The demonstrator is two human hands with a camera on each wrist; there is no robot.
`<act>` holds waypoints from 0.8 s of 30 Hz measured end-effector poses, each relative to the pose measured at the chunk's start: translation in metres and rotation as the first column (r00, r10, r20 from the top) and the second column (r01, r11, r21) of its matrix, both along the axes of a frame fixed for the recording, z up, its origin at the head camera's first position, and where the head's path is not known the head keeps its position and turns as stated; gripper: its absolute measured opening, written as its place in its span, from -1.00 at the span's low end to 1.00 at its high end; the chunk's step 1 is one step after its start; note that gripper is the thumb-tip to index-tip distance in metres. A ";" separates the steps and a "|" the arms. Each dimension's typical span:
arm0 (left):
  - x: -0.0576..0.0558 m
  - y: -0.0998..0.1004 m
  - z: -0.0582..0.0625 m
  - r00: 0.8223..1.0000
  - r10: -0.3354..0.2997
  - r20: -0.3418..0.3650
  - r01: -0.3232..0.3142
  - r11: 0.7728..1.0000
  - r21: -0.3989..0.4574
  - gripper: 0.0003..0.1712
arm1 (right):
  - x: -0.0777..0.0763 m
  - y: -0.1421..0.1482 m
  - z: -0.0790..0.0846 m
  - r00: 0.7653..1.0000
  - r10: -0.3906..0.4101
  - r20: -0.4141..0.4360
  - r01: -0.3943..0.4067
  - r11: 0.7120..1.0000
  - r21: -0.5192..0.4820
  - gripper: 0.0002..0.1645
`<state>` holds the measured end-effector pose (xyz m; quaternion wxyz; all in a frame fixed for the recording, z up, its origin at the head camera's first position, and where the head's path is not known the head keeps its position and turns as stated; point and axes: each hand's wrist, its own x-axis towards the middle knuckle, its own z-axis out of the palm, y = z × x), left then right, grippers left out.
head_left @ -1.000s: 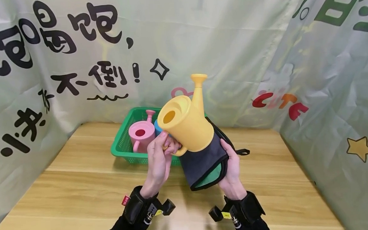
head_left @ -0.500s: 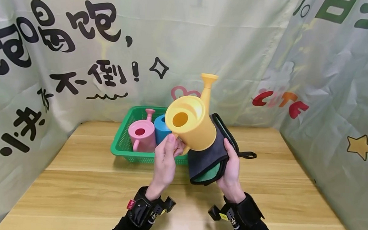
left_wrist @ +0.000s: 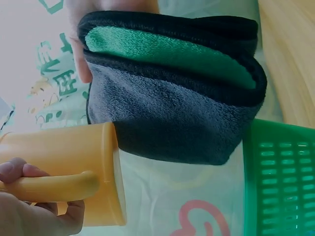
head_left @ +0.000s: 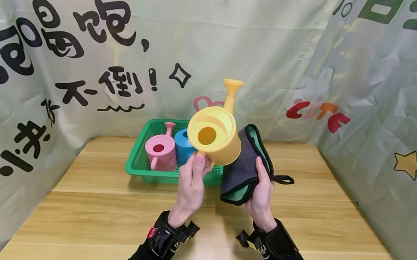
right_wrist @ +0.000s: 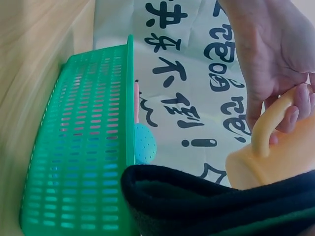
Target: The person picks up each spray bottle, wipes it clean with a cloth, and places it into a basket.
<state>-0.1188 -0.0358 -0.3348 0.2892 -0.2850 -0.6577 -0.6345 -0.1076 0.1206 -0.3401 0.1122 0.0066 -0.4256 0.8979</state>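
Note:
A yellow toy watering can (head_left: 226,141) is held up by its handle in my left hand (head_left: 191,183), its spout pointing up and its top opening turned toward me. In the left wrist view, the fingers curl round the handle (left_wrist: 59,188). My right hand (head_left: 261,193) grips a folded cloth (head_left: 239,165), dark grey outside and green inside, with black edging and a hanging loop. The cloth is just right of the can's base; a small gap shows between them in the left wrist view. Behind the can stands a green basket (head_left: 140,173) with a pink watering can (head_left: 162,157) and a blue watering can (head_left: 183,146).
The wooden table (head_left: 111,223) carries the basket near its back edge. A printed fabric backdrop (head_left: 260,46) hangs behind and on both sides. Black camera straps (head_left: 164,236) wrap both wrists.
The yellow can and cloth have shifted right overall and come apart, the cloth ending beside the can's base. The can has turned, its opening facing me more, and the blue can shows more.

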 end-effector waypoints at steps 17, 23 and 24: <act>0.007 0.010 -0.004 0.987 -0.017 0.162 0.053 0.973 -0.226 -0.63 | 0.007 -0.004 0.003 0.909 -0.203 -0.363 0.225 0.974 0.020 -0.65; 0.008 0.010 -0.004 0.984 -0.019 0.178 0.067 0.961 -0.268 -0.62 | 0.004 -0.002 0.002 0.892 -0.232 -0.389 0.253 0.967 0.004 -0.67; 0.008 0.010 -0.003 0.983 -0.020 0.181 0.070 0.959 -0.274 -0.62 | 0.003 0.000 0.003 0.897 -0.228 -0.379 0.249 0.968 0.008 -0.68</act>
